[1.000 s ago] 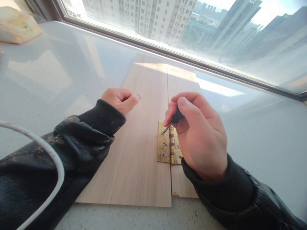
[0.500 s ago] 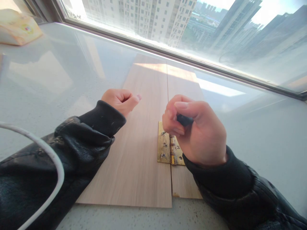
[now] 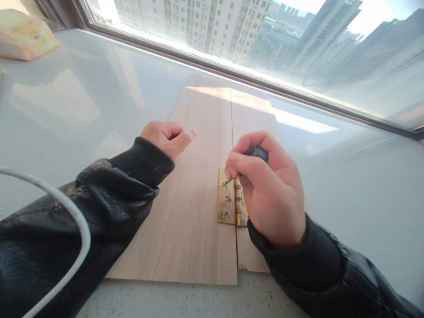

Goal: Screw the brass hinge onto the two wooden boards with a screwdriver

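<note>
Reference part: the brass hinge (image 3: 228,203). It lies flat across the seam between two pale wooden boards, with one leaf on each board and the knuckle in line with the seam. The left leaf is in full view, with a screw head near its lower corner. The right leaf is largely covered by the right hand.

Right hand (image 3: 270,194): positioned over the right side of the hinge. The fingers are closed around a screwdriver (image 3: 256,153), and its black handle shows between thumb and forefinger just above the hinge. The metal tip slants down and to the left and meets the upper corner of the left leaf. Whether the tip sits in a screw head cannot be told.

Left hand (image 3: 167,137): well to the left of the hinge and higher up. It is curled into a loose fist with the thumb laid along the forefinger, and it holds nothing that shows. It rests at the left edge of the left board (image 3: 195,221).

Right board (image 3: 253,110): the narrower of the two. It runs from the hinge toward the window frame (image 3: 265,84) and touches the left board along the seam.

Both boards lie on a pale speckled countertop (image 3: 347,185). A white cable (image 3: 77,221) arcs over the left sleeve (image 3: 109,198), well left of the hinge. A yellow-and-white packet (image 3: 23,37) lies far up and to the left of the hinge, near the window frame
</note>
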`<control>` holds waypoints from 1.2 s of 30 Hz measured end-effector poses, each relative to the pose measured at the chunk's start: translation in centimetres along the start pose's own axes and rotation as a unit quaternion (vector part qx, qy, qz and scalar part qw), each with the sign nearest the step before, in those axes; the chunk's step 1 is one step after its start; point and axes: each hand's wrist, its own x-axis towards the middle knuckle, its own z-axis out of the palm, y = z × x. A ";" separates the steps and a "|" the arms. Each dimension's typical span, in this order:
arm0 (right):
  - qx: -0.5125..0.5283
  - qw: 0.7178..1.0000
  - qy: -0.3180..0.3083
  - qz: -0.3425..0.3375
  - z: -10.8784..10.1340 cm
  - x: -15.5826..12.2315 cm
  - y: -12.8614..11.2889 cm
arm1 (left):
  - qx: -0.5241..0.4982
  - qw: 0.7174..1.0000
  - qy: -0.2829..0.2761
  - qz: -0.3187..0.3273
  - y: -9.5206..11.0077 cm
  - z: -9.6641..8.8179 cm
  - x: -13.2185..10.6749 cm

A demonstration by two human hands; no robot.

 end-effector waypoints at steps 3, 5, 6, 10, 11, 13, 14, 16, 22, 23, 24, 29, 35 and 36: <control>0.080 0.996 -0.031 0.021 -0.4 0.8 0.3 | 0.000 1.000 -0.004 0.001 -0.1 0.0 0.0; 0.128 0.985 -0.107 0.052 -0.8 1.4 0.3 | 0.004 1.000 -0.007 0.000 -0.2 0.1 0.0; 0.146 0.976 -0.147 0.066 -1.0 1.6 0.3 | 0.004 1.000 -0.001 0.001 -0.3 0.1 0.0; 0.172 0.965 -0.187 0.068 -1.4 1.8 0.2 | -0.005 1.000 0.017 0.009 -0.3 0.3 0.0; 0.169 0.968 -0.172 0.063 -1.4 1.7 0.1 | -0.007 1.000 0.017 0.009 -0.3 0.4 0.0; 0.131 0.981 -0.131 0.054 -1.3 1.5 -0.2 | -0.008 1.000 0.021 0.009 -0.4 0.5 0.0; 0.097 0.988 -0.108 0.049 -1.2 1.4 -0.4 | -0.009 1.000 0.026 0.009 -0.4 0.5 0.0; 0.019 0.997 -0.064 0.037 -1.1 1.2 -0.8 | -0.010 1.000 0.029 0.008 -0.4 0.5 0.0; -0.009 0.998 -0.056 -0.007 -0.3 0.7 -0.2 | -0.003 1.000 0.026 0.001 0.1 0.4 -0.3; 0.015 0.999 -0.050 -0.012 -0.1 0.7 0.1 | -0.001 1.000 0.024 0.000 0.2 0.4 -0.3; 0.045 0.998 -0.042 -0.013 0.0 0.8 0.3 | 0.001 1.000 0.023 0.000 0.2 0.4 -0.3; 0.163 0.984 -0.076 0.020 0.1 1.5 0.5 | 0.013 1.000 0.002 0.002 0.2 0.1 -0.1; 0.166 0.979 -0.107 0.045 -0.5 1.9 0.3 | 0.011 1.000 0.016 0.006 0.0 0.3 -0.1; 0.153 0.983 -0.089 0.044 -0.6 1.9 0.3 | 0.006 1.000 0.026 0.007 -0.1 0.4 -0.1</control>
